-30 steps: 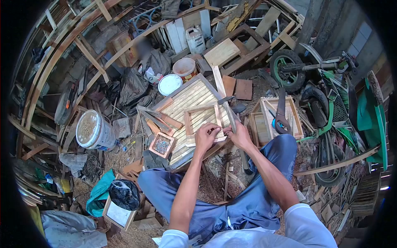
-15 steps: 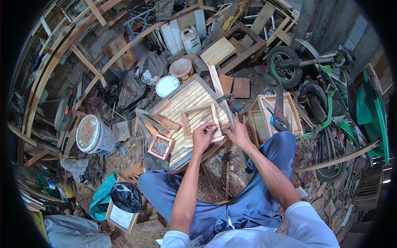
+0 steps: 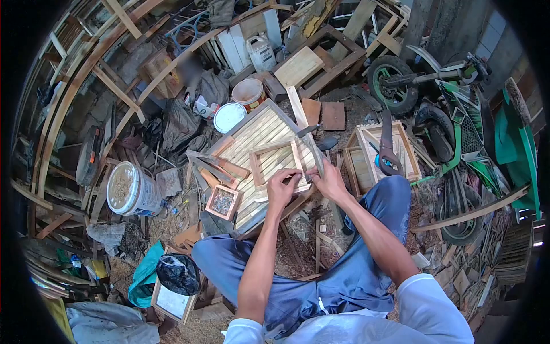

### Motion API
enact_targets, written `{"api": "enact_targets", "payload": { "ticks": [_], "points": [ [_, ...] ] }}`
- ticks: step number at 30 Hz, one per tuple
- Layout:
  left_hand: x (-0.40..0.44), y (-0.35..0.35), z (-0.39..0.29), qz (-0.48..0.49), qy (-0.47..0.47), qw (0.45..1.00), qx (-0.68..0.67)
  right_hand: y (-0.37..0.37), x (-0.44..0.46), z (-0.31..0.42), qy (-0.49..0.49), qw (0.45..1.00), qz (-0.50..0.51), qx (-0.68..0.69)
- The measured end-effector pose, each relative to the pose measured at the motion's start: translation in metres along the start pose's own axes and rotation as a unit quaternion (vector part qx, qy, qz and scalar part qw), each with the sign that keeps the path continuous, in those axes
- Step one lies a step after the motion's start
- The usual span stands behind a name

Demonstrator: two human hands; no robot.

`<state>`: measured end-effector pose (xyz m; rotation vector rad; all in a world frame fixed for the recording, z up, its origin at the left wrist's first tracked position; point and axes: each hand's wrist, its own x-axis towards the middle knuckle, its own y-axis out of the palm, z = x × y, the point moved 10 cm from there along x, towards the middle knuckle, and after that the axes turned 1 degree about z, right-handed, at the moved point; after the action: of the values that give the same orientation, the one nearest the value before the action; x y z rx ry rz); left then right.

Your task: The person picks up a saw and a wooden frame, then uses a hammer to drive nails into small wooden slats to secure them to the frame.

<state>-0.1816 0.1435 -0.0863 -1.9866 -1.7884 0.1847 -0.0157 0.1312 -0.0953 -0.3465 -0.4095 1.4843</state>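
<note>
A small rectangular wooden frame (image 3: 260, 169) lies on a slatted wooden panel (image 3: 252, 137) in front of my knees. At its near right corner, my left hand (image 3: 282, 186) is closed with thumb and fingertips pinched together. My right hand (image 3: 329, 182) faces it just outside that corner, fingers also pinched. Whatever is between the fingertips of either hand is too small to make out. A dark metal piece like a hammer head (image 3: 308, 131) shows at the panel's right edge. On the panel's left stands a small wooden box of nails (image 3: 222, 202).
Wood offcuts (image 3: 215, 169) lie left of the frame. A handsaw (image 3: 387, 143) rests on a wooden crate (image 3: 355, 152) to the right. Buckets (image 3: 134, 189) stand left, and a green motorbike (image 3: 455, 129) is at right. Shavings and scraps cover the floor.
The view has shifted slightly. My hands stay at the frame's near right corner, with the right fingertips slightly closer to the left ones. The frame stays in place on the panel.
</note>
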Motion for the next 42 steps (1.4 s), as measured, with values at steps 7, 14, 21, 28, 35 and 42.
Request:
{"api": "enact_targets", "payload": {
  "ticks": [7, 14, 21, 28, 35, 42],
  "points": [
    [-0.002, 0.000, 0.008, -0.011, -0.041, 0.999, -0.016, 0.002, 0.001, -0.004, 0.001, 1.000, 0.006, 0.023],
    [-0.002, -0.001, 0.005, -0.012, -0.039, 0.999, -0.016, 0.002, 0.001, -0.003, -0.004, 1.000, 0.004, 0.008],
    [-0.002, -0.001, 0.005, -0.015, -0.023, 0.999, -0.017, -0.001, 0.000, 0.000, -0.001, 1.000, -0.002, 0.005],
    [-0.006, -0.002, -0.015, -0.034, 0.057, 0.997, 0.046, -0.006, -0.003, 0.009, -0.013, 1.000, -0.016, -0.009],
    [-0.011, -0.002, -0.014, -0.058, 0.065, 0.996, 0.000, -0.010, -0.016, 0.008, 0.038, 0.999, -0.006, -0.005],
    [-0.014, -0.004, -0.013, -0.076, 0.119, 0.988, 0.066, -0.023, -0.052, 0.043, 0.098, 0.993, 0.061, 0.012]
  ]
}}
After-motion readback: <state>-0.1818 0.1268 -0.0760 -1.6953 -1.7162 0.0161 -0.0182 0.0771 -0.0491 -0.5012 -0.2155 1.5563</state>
